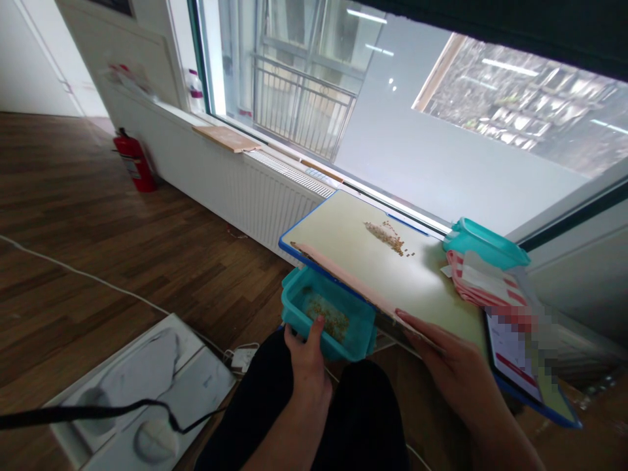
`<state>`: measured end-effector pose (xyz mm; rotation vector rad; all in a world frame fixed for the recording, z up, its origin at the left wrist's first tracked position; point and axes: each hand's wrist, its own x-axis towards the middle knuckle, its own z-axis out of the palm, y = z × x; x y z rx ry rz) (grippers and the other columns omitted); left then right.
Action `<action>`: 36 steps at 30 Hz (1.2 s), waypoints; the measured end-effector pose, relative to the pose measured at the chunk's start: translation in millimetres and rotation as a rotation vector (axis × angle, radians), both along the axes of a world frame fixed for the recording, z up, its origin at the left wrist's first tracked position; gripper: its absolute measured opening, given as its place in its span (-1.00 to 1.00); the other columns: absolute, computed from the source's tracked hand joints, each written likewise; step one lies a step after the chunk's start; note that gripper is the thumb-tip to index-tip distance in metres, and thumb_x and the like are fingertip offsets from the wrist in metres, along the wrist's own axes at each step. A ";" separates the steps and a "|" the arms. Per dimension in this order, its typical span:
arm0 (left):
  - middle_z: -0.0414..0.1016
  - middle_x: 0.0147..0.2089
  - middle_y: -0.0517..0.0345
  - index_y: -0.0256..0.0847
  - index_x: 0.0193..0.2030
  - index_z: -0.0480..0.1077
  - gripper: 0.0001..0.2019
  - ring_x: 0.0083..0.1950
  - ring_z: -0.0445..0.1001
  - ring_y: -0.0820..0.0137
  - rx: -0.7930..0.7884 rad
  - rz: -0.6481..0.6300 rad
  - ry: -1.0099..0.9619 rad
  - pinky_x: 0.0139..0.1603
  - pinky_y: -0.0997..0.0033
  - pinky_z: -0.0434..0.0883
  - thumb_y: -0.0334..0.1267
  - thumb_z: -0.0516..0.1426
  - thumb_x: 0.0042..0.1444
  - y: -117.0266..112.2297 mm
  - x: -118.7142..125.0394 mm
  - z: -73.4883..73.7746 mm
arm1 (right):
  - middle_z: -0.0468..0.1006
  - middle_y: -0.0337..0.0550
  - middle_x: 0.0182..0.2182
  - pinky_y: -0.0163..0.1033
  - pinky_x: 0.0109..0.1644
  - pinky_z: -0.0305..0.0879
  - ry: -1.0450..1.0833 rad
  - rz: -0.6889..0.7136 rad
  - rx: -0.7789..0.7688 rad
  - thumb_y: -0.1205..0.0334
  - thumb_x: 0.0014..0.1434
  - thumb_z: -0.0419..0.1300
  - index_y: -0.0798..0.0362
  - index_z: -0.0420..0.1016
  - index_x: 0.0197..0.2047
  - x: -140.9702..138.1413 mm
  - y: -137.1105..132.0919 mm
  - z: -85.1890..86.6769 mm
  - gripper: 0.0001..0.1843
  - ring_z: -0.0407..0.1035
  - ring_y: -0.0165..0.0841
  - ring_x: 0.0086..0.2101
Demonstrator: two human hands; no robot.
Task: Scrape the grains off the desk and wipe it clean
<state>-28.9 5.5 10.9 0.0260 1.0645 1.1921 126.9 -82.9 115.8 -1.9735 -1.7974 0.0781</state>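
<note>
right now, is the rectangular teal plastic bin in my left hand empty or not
Not empty, but far from full: small tan bits lie across the floor of the rectangular teal plastic bin, well below its rim.

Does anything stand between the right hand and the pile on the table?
Nothing visible does: only bare table lies between the right hand, at the near edge, and the pile. The cloth sits off to the right.
</note>
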 end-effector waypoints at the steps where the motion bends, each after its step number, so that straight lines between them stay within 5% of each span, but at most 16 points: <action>1: 0.43 0.15 -0.06 -0.07 0.21 0.22 -0.39 -0.05 0.54 0.27 0.011 0.010 -0.001 -0.08 0.22 0.52 -0.31 0.31 0.02 0.5 -0.4 0.2 | 0.58 -0.10 0.03 -0.13 0.08 0.44 0.006 0.007 -0.007 0.23 0.24 0.05 -0.02 0.52 0.11 0.9 -1.5 1.3 -0.59 0.50 -0.23 0.00; 13: 0.44 0.13 -0.04 -0.07 0.22 0.22 -0.41 -0.03 0.53 0.26 0.003 0.014 -0.034 -0.07 0.21 0.52 -0.29 0.29 0.05 1.6 -5.3 4.3 | 0.63 -0.14 -0.05 -0.11 0.02 0.47 0.023 -0.067 -0.020 0.12 0.20 0.10 -0.06 0.57 0.04 5.7 -9.4 9.3 -0.61 0.53 -0.17 -0.06; 22: 0.46 0.11 -0.03 -0.08 0.23 0.18 -0.39 0.00 0.53 0.28 -0.006 0.003 -0.026 -0.01 0.22 0.49 -0.30 0.29 0.05 2.4 -8.2 5.6 | 0.61 -0.12 -0.02 -0.13 0.12 0.38 0.061 -0.051 0.082 0.18 0.24 0.04 -0.02 0.57 0.02 -1.1 32.2 -3.8 -0.62 0.50 -0.24 -0.02; 30: 0.45 0.13 -0.03 -0.10 0.22 0.19 -0.40 -0.01 0.52 0.30 -0.025 0.023 -0.025 -0.01 0.24 0.49 -0.29 0.29 0.06 8.7 -11.6 1.5 | 0.62 -0.20 -0.02 -0.16 0.09 0.43 0.031 0.001 0.059 0.19 0.25 0.08 -0.08 0.55 0.05 21.7 -7.1 -9.9 -0.65 0.50 -0.23 -0.01; 36: 0.43 0.14 -0.06 -0.10 0.20 0.22 -0.42 -0.04 0.53 0.29 0.005 0.038 -0.015 -0.04 0.22 0.50 -0.31 0.29 0.04 7.4 -10.6 -1.5 | 0.62 -0.24 -0.03 -0.15 0.09 0.45 -0.025 -0.097 0.133 0.16 0.27 0.07 -0.12 0.55 0.05 27.0 -7.3 -14.1 -0.66 0.50 -0.21 -0.01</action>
